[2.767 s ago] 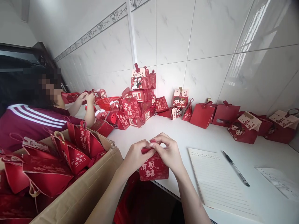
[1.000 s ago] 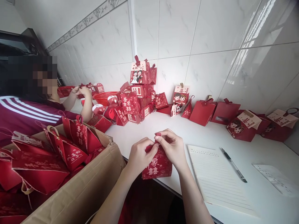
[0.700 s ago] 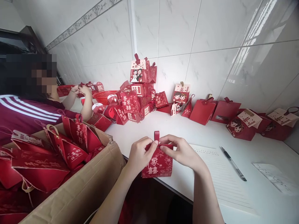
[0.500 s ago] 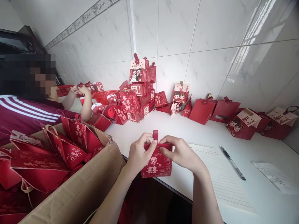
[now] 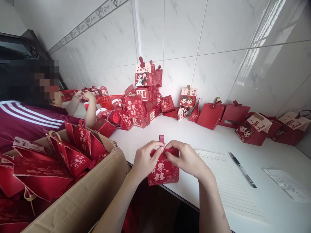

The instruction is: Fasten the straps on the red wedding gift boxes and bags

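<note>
A red gift box with white and pale printed characters is held upright at the table's near edge. My left hand pinches its top at the left, thumb and forefinger by the base of a dark red strap loop. From the right, my right hand grips the same top edge, fingers curled behind and thumb in front. Both hands nearly meet at the strap, and the fingertips partly cover where it joins the box.
At left stands a cardboard box full of red gift boxes. A stack of gift boxes rises against the tiled wall, with several more along it. A notebook, a pen and a paper slip lie at right. A co-worker sits at left.
The strap loop on the held box leans and bends a little more, and its top looks lower and rounder. My hands stay almost where they were. The view shifts slightly.
</note>
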Demonstrator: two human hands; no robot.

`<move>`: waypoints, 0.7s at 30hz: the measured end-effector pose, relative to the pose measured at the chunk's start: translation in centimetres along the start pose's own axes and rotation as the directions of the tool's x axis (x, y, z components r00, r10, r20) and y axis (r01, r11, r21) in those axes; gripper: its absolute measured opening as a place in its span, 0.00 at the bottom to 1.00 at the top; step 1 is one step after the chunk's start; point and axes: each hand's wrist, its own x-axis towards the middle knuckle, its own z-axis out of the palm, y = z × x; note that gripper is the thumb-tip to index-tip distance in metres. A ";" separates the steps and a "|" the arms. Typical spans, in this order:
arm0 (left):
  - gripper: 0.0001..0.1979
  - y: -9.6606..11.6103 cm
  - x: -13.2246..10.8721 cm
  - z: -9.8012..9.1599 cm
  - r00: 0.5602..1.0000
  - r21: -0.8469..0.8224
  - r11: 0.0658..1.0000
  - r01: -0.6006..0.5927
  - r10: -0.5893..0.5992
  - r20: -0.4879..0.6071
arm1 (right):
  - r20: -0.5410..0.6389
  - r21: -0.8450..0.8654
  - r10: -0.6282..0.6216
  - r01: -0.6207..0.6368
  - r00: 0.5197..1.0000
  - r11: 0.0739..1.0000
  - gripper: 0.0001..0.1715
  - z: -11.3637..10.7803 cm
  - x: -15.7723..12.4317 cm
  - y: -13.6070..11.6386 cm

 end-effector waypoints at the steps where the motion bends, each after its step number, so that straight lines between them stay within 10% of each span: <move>1: 0.09 0.0 0.0 -0.1 1.000 -0.021 1.000 -0.003 0.004 0.010 | 0.002 0.001 -0.002 0.002 1.000 1.000 0.08 0.0 0.0 0.0; 21: 0.16 -0.2 -0.1 -0.1 0.998 -0.096 0.994 0.048 -0.042 0.054 | -0.001 -0.009 -0.010 0.010 1.000 1.000 0.08 0.0 0.0 0.3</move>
